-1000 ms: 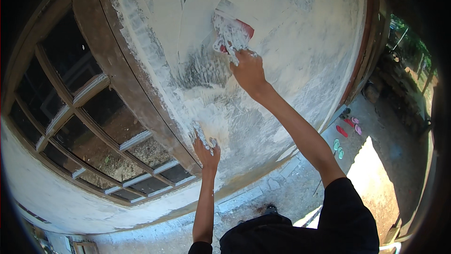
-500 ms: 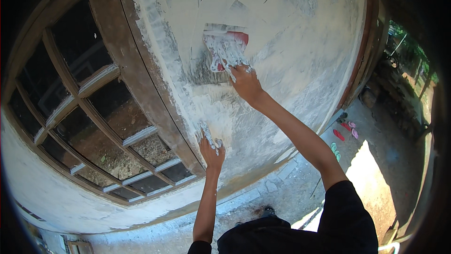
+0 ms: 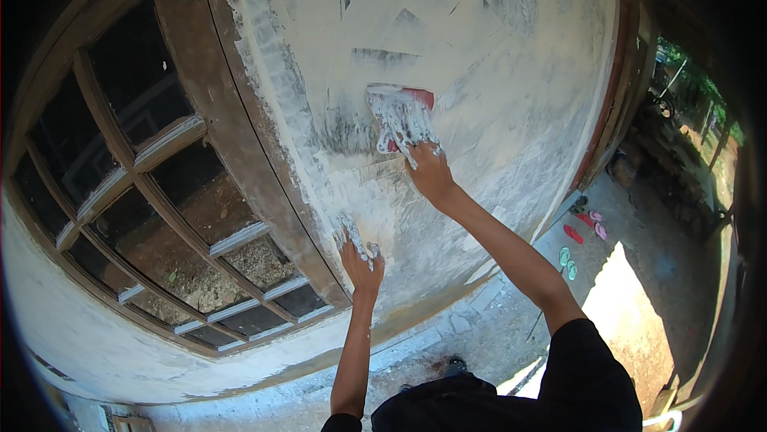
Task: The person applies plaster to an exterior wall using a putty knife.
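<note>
My right hand is closed on a red putty scraper smeared with thick white putty. Its wide edge lies against the patchy wall, below a dark grey strip where little putty shows. White putty also coats the fingers of this hand. Lower and to the left, my left hand is up close to the wall with its fingers stretched out and apart. Putty clings to those fingers, and I see no tool in them. Whether they touch the wall I cannot tell.
To the left is a brown wooden window frame with several glass panes. Pink, red and green sandals lie on the concrete floor at the right. A bright sunlit patch falls beside them.
My right hand has drawn the scraper down the wall and slightly right, uncovering a dark grey strip above it. My left hand has stayed nearly in place.
</note>
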Demonstrator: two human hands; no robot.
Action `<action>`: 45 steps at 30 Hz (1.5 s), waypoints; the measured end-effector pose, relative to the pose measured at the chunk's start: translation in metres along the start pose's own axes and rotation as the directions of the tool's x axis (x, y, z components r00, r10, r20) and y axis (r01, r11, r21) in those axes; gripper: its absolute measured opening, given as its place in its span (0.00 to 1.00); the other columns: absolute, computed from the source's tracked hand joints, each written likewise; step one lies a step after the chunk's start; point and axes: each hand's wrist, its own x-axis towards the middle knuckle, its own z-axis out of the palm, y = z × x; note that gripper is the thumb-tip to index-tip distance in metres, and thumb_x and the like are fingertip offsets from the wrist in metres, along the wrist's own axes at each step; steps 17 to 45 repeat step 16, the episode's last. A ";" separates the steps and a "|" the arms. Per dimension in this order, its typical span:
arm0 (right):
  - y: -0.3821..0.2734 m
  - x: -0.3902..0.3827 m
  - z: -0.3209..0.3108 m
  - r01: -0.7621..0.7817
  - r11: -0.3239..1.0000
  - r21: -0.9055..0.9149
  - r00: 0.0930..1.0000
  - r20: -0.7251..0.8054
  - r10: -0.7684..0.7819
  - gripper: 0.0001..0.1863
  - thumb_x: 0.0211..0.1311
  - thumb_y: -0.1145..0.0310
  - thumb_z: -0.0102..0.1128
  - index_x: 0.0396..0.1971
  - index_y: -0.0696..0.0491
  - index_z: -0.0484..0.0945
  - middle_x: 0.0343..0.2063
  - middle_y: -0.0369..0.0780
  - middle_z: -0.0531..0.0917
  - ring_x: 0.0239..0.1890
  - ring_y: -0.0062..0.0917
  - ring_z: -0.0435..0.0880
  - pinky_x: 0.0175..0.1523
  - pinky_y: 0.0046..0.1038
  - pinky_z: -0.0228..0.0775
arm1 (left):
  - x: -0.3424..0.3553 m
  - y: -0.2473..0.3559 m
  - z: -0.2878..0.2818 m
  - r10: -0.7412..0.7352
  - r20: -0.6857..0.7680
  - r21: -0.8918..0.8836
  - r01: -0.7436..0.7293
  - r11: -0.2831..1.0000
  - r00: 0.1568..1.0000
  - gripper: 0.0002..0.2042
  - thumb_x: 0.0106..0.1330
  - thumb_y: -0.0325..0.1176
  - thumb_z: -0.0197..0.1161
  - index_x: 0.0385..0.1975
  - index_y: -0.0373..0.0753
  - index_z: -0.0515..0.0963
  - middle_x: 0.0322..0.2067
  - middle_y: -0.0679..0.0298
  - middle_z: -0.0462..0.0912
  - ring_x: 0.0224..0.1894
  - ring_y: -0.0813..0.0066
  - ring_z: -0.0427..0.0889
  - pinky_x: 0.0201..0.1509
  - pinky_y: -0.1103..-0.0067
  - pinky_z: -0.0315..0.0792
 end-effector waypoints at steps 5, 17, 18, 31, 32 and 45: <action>-0.015 -0.107 0.066 0.327 0.912 -0.249 0.932 0.245 -0.267 0.19 0.43 0.68 0.50 0.40 0.53 0.70 0.34 0.40 0.73 0.39 0.32 0.72 0.44 0.32 0.63 | 0.001 -0.001 0.002 -0.093 -0.016 -0.106 0.091 0.990 0.996 0.30 0.42 0.32 0.57 0.47 0.24 0.58 0.48 0.41 0.60 0.48 0.43 0.59 0.55 0.59 0.51; 0.108 0.186 -0.115 -0.181 0.960 0.213 0.837 -0.479 0.264 0.08 0.44 0.76 0.49 0.25 0.65 0.71 0.22 0.51 0.76 0.21 0.36 0.76 0.33 0.37 0.65 | 0.005 0.000 -0.005 0.071 -0.021 -0.053 -0.072 0.996 0.997 0.31 0.38 0.30 0.57 0.46 0.26 0.60 0.43 0.42 0.64 0.43 0.48 0.63 0.50 0.60 0.55; 0.108 0.186 -0.115 -0.181 0.960 0.213 0.837 -0.479 0.264 0.08 0.44 0.76 0.49 0.25 0.65 0.71 0.22 0.51 0.76 0.21 0.36 0.76 0.33 0.37 0.65 | 0.005 0.000 -0.005 0.071 -0.021 -0.053 -0.072 0.996 0.997 0.31 0.38 0.30 0.57 0.46 0.26 0.60 0.43 0.42 0.64 0.43 0.48 0.63 0.50 0.60 0.55; 0.108 0.186 -0.115 -0.181 0.960 0.213 0.837 -0.479 0.264 0.08 0.44 0.76 0.49 0.25 0.65 0.71 0.22 0.51 0.76 0.21 0.36 0.76 0.33 0.37 0.65 | 0.005 0.000 -0.005 0.071 -0.021 -0.053 -0.072 0.996 0.997 0.31 0.38 0.30 0.57 0.46 0.26 0.60 0.43 0.42 0.64 0.43 0.48 0.63 0.50 0.60 0.55; 0.108 0.186 -0.115 -0.181 0.960 0.213 0.837 -0.479 0.264 0.08 0.44 0.76 0.49 0.25 0.65 0.71 0.22 0.51 0.76 0.21 0.36 0.76 0.33 0.37 0.65 | 0.005 0.000 -0.005 0.071 -0.021 -0.053 -0.072 0.996 0.997 0.31 0.38 0.30 0.57 0.46 0.26 0.60 0.43 0.42 0.64 0.43 0.48 0.63 0.50 0.60 0.55; 0.108 0.186 -0.115 -0.181 0.960 0.213 0.837 -0.479 0.264 0.08 0.44 0.76 0.49 0.25 0.65 0.71 0.22 0.51 0.76 0.21 0.36 0.76 0.33 0.37 0.65 | 0.005 0.000 -0.005 0.071 -0.021 -0.053 -0.072 0.996 0.997 0.31 0.38 0.30 0.57 0.46 0.26 0.60 0.43 0.42 0.64 0.43 0.48 0.63 0.50 0.60 0.55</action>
